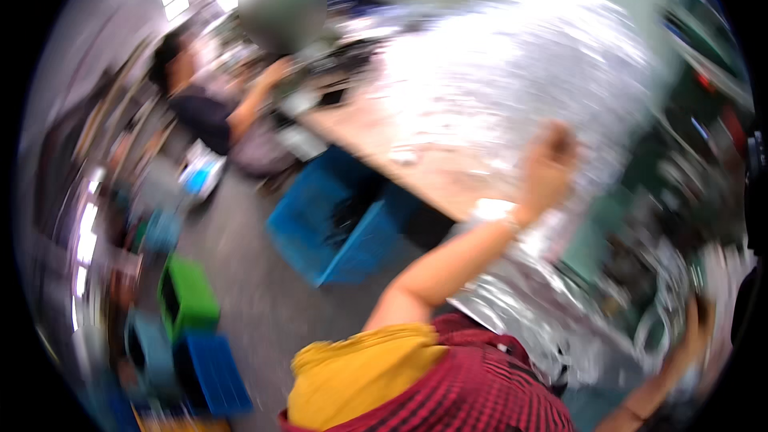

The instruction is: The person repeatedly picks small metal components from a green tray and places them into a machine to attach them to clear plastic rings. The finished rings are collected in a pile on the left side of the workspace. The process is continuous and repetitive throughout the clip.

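Silver foil sheeting, crinkled and shiny, spreads over the wooden worktable and hangs off its near edge. The whole view is smeared by motion, so fine detail is lost.

Raised against that sheeting is the left hand, its forearm coming up from the lower middle with a pale band at the wrist. The fingers look curled in toward the foil, and the hand seems to be touching it, but the blur keeps me from saying whether it actually grips the sheet or only presses on it. Below the wrist the foil runs on down in a folded, draped mass toward the person's body.

The right hand sits low at the far right edge, near the lower end of the same draped foil. It is dim and blurred (I cannot tell whether it is open or closed, or whether it holds anything).

A red-and-dark striped shirt with a yellow patch fills the bottom centre, just beneath the left forearm.

Left of the left forearm, under the table edge, stands a blue crate. Farther left on the floor sit a green box and another blue bin. Well beyond the left hand, to its upper left, another person in a dark top sits with an arm lifted toward the table.
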`<state>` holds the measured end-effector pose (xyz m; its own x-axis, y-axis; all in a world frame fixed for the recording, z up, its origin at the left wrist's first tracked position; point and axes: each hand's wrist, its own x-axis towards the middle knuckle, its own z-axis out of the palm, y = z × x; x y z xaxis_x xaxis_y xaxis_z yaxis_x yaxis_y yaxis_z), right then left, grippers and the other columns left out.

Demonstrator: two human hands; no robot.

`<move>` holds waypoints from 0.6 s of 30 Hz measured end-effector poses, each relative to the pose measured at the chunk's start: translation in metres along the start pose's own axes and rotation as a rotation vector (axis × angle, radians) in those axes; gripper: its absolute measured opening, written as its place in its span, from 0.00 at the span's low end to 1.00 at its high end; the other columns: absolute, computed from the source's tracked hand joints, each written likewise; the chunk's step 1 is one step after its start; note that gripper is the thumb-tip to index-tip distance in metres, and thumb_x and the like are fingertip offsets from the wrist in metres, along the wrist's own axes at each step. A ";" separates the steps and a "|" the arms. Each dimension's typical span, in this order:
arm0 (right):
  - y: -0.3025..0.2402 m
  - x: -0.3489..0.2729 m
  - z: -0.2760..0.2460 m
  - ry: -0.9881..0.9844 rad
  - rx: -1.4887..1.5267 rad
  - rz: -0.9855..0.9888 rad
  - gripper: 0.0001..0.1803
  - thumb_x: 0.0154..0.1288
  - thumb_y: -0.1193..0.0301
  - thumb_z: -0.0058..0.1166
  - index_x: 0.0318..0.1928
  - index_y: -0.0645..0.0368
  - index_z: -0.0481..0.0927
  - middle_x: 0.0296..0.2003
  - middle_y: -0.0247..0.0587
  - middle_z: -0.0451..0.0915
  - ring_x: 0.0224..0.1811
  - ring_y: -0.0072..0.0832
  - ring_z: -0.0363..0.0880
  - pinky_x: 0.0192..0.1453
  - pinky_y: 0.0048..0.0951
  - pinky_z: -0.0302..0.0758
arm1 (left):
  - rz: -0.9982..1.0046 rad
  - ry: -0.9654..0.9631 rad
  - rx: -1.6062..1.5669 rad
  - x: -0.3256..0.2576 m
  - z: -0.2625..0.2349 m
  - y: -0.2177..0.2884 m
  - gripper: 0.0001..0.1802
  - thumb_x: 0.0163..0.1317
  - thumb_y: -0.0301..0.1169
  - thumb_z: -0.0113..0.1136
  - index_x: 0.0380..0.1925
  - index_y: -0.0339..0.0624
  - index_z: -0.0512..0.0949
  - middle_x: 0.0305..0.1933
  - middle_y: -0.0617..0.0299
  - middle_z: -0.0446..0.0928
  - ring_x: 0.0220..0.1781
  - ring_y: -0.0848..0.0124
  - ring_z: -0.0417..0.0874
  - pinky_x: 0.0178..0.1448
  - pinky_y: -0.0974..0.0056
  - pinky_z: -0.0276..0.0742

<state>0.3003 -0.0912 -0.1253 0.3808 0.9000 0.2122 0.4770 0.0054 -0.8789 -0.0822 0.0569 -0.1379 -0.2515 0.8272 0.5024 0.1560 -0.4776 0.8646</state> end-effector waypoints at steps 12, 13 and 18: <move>-0.112 0.011 0.058 -0.096 0.620 -0.013 0.31 0.51 0.81 0.65 0.57 0.67 0.70 0.35 0.34 0.77 0.40 0.18 0.76 0.47 0.21 0.73 | 0.156 -0.136 -0.765 -0.021 0.018 0.119 0.10 0.71 0.27 0.53 0.51 0.44 0.74 0.41 0.56 0.80 0.44 0.69 0.83 0.46 0.58 0.82; -0.114 0.010 0.061 -0.098 0.670 -0.030 0.31 0.51 0.81 0.66 0.57 0.67 0.70 0.36 0.34 0.78 0.42 0.19 0.76 0.49 0.22 0.73 | 0.282 -0.289 -0.753 -0.019 0.023 0.142 0.11 0.71 0.25 0.53 0.52 0.44 0.73 0.42 0.56 0.80 0.46 0.67 0.83 0.45 0.59 0.82; -0.125 -0.002 0.084 -0.008 0.832 -0.054 0.30 0.53 0.82 0.63 0.57 0.68 0.69 0.41 0.38 0.79 0.43 0.19 0.76 0.50 0.22 0.73 | 0.417 -0.336 -0.590 0.008 0.064 0.138 0.09 0.70 0.22 0.52 0.49 0.37 0.72 0.43 0.53 0.80 0.45 0.63 0.85 0.43 0.55 0.87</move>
<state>0.1737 -0.0568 -0.0512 0.3667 0.8923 0.2632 -0.2481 0.3665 -0.8967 -0.0015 0.0165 -0.0150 0.0326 0.5456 0.8374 -0.3818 -0.7675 0.5149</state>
